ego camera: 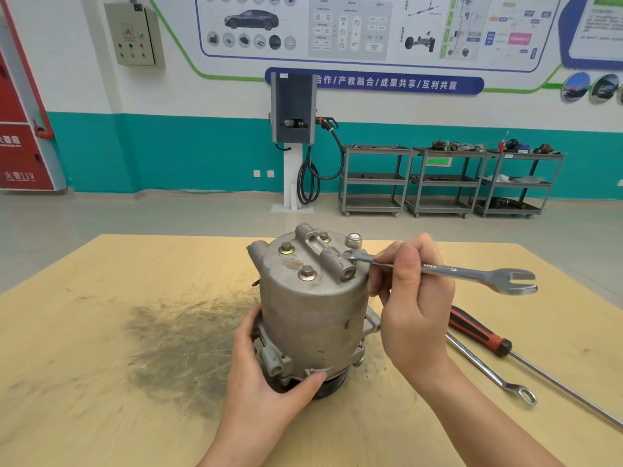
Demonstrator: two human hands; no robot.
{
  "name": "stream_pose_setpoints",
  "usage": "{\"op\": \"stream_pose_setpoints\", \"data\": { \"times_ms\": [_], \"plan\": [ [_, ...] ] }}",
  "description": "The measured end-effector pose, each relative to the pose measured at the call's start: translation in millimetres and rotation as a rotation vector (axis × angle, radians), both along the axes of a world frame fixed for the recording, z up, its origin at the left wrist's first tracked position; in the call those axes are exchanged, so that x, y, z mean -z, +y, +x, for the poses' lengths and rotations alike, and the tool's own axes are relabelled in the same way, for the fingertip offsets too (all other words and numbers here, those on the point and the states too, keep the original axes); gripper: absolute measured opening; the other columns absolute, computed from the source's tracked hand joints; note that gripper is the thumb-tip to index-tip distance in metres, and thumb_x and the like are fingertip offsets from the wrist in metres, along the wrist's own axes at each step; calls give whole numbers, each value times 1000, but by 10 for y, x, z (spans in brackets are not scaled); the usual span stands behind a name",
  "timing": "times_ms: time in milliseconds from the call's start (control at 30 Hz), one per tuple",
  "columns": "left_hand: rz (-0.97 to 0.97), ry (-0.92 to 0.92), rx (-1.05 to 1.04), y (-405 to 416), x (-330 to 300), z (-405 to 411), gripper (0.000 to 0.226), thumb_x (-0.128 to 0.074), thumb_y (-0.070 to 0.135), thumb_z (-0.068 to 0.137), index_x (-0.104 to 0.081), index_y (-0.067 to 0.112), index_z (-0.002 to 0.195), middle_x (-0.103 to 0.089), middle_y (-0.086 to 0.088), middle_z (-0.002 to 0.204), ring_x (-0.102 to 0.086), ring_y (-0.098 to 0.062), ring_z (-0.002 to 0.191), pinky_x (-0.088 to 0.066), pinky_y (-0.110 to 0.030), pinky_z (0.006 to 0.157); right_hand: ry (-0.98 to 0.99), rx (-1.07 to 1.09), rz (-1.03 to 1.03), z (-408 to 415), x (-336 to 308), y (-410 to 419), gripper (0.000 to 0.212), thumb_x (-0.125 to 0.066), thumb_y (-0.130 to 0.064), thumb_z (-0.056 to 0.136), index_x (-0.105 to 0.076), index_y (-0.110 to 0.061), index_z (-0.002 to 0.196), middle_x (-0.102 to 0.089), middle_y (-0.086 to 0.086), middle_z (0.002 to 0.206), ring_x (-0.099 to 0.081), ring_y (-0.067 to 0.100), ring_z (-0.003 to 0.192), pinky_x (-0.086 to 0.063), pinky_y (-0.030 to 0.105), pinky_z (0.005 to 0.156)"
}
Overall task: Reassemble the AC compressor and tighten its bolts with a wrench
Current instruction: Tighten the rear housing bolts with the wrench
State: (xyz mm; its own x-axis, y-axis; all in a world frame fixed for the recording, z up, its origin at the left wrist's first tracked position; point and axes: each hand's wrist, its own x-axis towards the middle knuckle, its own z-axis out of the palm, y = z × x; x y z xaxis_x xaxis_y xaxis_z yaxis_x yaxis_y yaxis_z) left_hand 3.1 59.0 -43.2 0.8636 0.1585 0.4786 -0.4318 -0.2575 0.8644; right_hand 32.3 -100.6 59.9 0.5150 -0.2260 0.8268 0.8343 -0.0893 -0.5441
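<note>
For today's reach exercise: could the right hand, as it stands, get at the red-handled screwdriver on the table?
Probably not yet: the right hand grips the combination wrench at the compressor. The screwdriver lies uncovered just beside that wrist, so the way is free once the wrench is put down.

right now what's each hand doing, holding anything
Left hand: grips the base of the compressor, steadying it.
Right hand: holds the wrench, its ring end over at the compressor's top.
</note>
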Motion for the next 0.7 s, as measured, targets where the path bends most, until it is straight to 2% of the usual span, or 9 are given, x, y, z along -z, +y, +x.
{"op": "stream_pose_setpoints", "data": {
  "times_ms": [167,300,433,600,700],
  "plan": [
    [13,-3,-5,1,-1,-7,100,-83,56,45,-20,77,121,-36,49,128,-38,19,124,-37,-9,91,52,-18,68,14,-12,-11,32,-34,-32,100,-49,-17,77,-53,7,54,-49,19,47,-35,26,46],
    [16,3,-6,10,-7,-8,99,-81,58,45,-18,79,118,-35,51,127,-37,20,124,-37,-2,89,62,-43,80,24,-13,-37,35,-32,-32,102,-49,-13,78,-55,8,54,-49,15,46,-37,23,44],
    [11,9,-1,16,-10,-6,99,-82,60,44,-19,80,118,-35,51,128,-38,20,124,-37,-10,90,105,-77,120,31,-10,-36,35,-31,-30,103,-49,-12,78,-54,6,52,-48,16,46,-36,23,44],
    [6,17,-3,28,-8,1,100,-83,61,42,-20,80,118,-35,51,128,-37,21,124,-38,-11,91,39,-30,35,6,4,-10,32,-34,-35,99,-49,-14,78,-52,11,55,-50,19,47,-36,24,47],
    [9,18,-2,33,-2,10,100,-83,60,42,-20,81,118,-35,53,126,-37,22,124,-38,-11,89,-1,-36,1,5,17,-7,28,-38,-33,99,-49,-16,80,-50,7,54,-49,23,48,-36,29,50]
  ]
}}
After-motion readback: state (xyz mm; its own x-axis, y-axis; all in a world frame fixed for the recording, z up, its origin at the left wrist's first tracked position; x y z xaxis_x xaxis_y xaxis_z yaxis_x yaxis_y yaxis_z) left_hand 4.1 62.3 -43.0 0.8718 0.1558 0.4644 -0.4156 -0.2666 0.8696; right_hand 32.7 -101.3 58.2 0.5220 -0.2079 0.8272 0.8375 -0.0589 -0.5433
